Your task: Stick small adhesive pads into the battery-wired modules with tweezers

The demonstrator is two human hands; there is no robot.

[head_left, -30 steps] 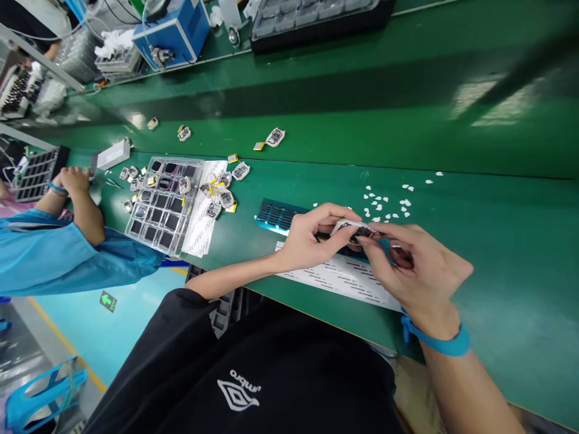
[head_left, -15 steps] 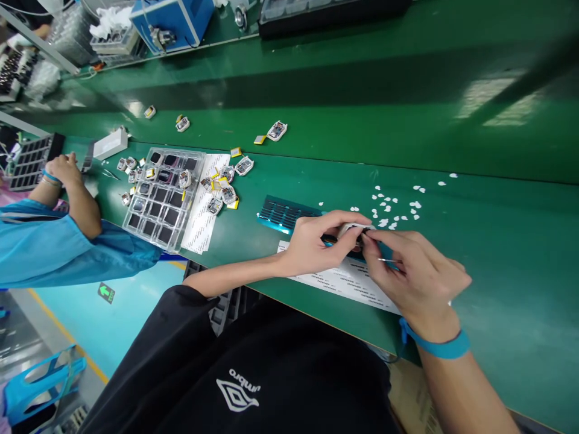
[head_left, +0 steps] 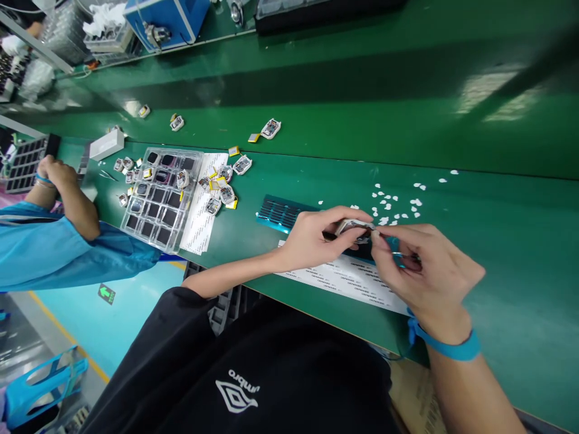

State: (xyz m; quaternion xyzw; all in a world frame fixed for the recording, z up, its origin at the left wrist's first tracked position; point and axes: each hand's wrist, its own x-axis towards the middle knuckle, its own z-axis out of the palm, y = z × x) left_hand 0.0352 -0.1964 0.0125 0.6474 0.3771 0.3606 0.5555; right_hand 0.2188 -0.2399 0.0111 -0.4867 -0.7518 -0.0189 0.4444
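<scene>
The left hand (head_left: 316, 238) pinched a small white-framed electronic module (head_left: 355, 228) between thumb and fingers, holding it just above the desk (head_left: 497, 241). The right hand (head_left: 420, 271) met it from the other side, its fingertips (head_left: 376, 236) narrowed onto the module's right edge, with something thin and teal (head_left: 394, 244) tucked among the fingers; what it was could not be made out. A blue wrist strap (head_left: 446, 346) circled the right wrist.

Under both hands lay a white printed label sheet (head_left: 348, 278), and just beyond the left hand a teal slotted tray (head_left: 280, 214) rested flat on the green surface. Near the right hand, further back, small white scraps (head_left: 393, 202) were scattered over the mat.

To the left, a clear compartment tray (head_left: 156, 199) held dark square parts in most of its cells, with another printed sheet (head_left: 203, 205) lying beside it. Loose modules (head_left: 221, 187) clustered at that sheet's far edge, some showing yellow tabs. Beyond a seam in the desk, a few more modules (head_left: 270, 128) lay on a second green strip.

At the far left, another person in a light blue sleeve (head_left: 67, 253) had a hand (head_left: 56, 175) by a black gridded tray (head_left: 27, 163). At the far edge stood a blue machine (head_left: 167, 21) and a dark tray (head_left: 316, 12).
</scene>
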